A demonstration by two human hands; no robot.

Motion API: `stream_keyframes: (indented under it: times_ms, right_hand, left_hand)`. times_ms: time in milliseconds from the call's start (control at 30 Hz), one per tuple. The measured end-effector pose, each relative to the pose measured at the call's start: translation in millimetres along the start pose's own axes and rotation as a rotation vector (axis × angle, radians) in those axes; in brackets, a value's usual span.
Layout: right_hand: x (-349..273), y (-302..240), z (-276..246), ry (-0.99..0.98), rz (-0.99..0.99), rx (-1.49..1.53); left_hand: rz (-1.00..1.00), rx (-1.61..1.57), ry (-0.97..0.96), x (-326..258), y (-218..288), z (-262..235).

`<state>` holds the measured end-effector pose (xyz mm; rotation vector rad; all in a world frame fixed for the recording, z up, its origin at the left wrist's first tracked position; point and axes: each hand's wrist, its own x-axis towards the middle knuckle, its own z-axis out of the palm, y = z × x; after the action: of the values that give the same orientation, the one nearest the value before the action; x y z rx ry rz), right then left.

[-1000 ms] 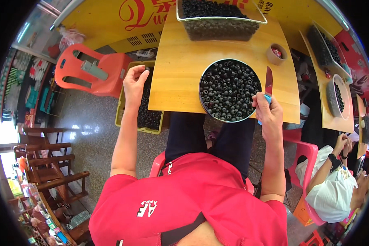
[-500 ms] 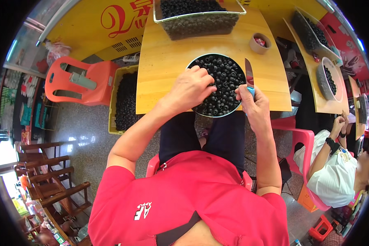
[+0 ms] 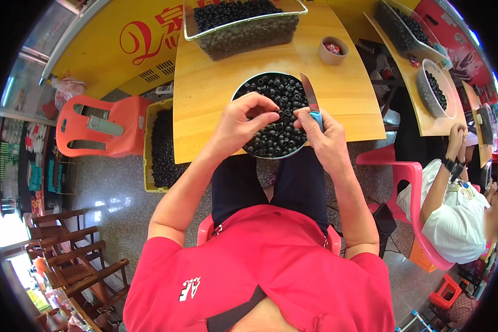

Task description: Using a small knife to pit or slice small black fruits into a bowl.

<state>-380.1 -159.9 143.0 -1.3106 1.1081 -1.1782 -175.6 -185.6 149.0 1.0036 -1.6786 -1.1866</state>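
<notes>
- Head view: the person sits at a yellow wooden table (image 3: 216, 94) with a round metal bowl (image 3: 239, 92) of small black ring-shaped fruits (image 3: 279, 119) at the near edge, right in front of them.
- The left hand (image 3: 240, 119) hovers over the bowl's left side, fingers (image 3: 265, 105) curled together and pinching one of the black fruits just above the heap.
- The right hand (image 3: 323, 133) sits over the bowl's right rim, fingers closed around the blue handle of a small knife (image 3: 311, 102); the blade points up and away from the person, over the fruits.
- The two hands are close together, thumbs nearly meeting above the bowl.
- At the far edge of the table stands a clear rectangular tub (image 3: 243, 27), heaped with the same black fruits.
- A small round cup (image 3: 333, 51) with something red inside stands to the right of the tub, apart from the bowl.
- On the floor to the left of the table is a yellow crate (image 3: 161, 146) full of black fruits, just beside the table's edge.
- Further left is an orange plastic chair (image 3: 102, 127), with brown wooden chairs (image 3: 72, 260) stacked lower left.
- The person wears a red shirt (image 3: 260, 271) and dark trousers, and sits on a pink chair.
- To the right, another person in a white shirt (image 3: 462, 221) sits on a pink plastic chair (image 3: 406, 177) at a second table (image 3: 409, 77) bearing another bowl and a tray of black fruits.
</notes>
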Motion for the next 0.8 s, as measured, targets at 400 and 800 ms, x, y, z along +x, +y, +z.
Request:
stream_keyframes:
  times_ms: [400, 800]
  right_hand:
    - [-4.3, -21.3, 16.0, -0.067, 0.072, 0.24]
    - [-3.1, -32.6, 17.4, -0.115, 0.047, 0.239]
  left_hand:
    - [-0.051, -0.623, 0.108, -17.6, 5.3, 21.1]
    - [-0.049, -0.593, 0.145, -24.8, 10.4, 26.3]
